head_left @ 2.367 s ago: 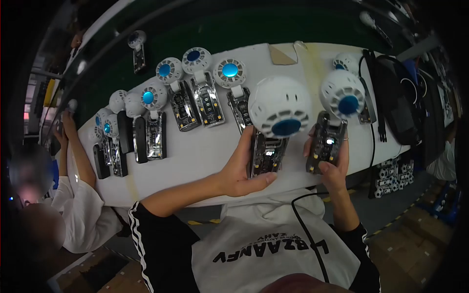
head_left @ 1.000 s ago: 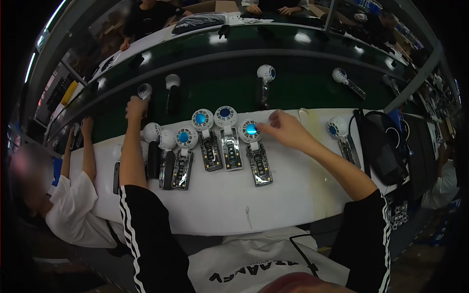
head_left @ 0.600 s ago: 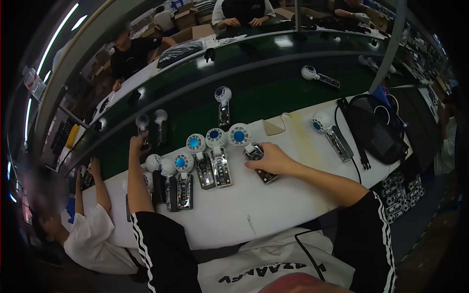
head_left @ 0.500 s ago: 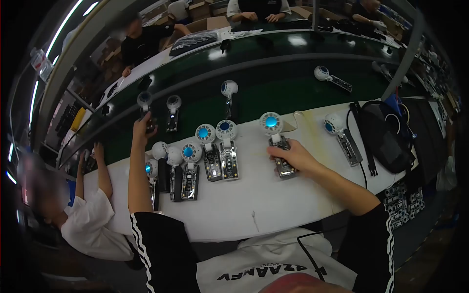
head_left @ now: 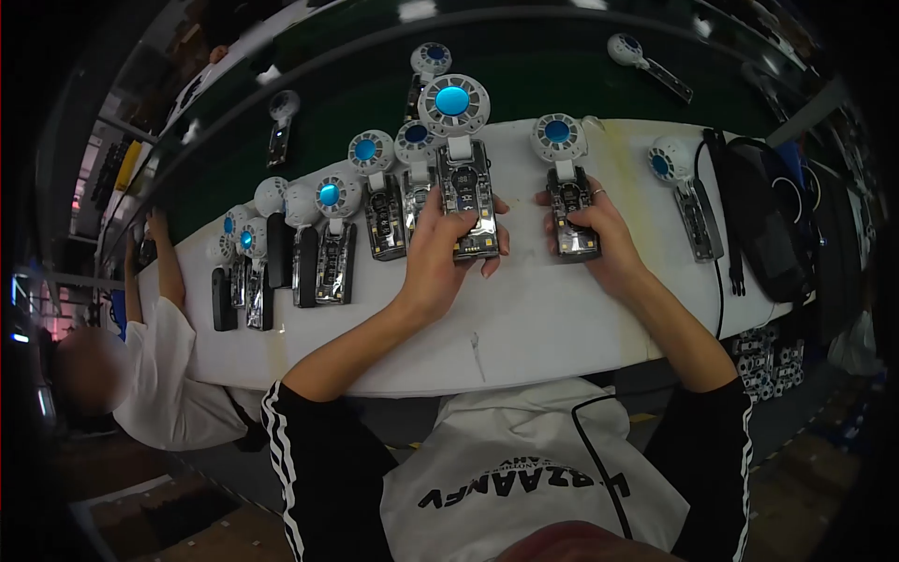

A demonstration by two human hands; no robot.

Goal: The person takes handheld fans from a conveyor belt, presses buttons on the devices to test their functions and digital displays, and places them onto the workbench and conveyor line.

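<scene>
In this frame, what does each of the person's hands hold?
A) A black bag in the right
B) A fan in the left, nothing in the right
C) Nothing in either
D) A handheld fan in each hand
D: the left hand grips one white handheld fan with clear handle and blue hub, the right hand another.

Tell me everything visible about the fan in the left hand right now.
The handheld fan has a round white slotted head with a glowing blue centre, a short white neck, and a clear-looking handle showing dark parts and small yellow dots inside. It lies lengthwise, head pointing away from the person, over the white table. The left hand grips the handle, fingers wrapped round its sides. Whether it rests on the table is unclear.
</scene>
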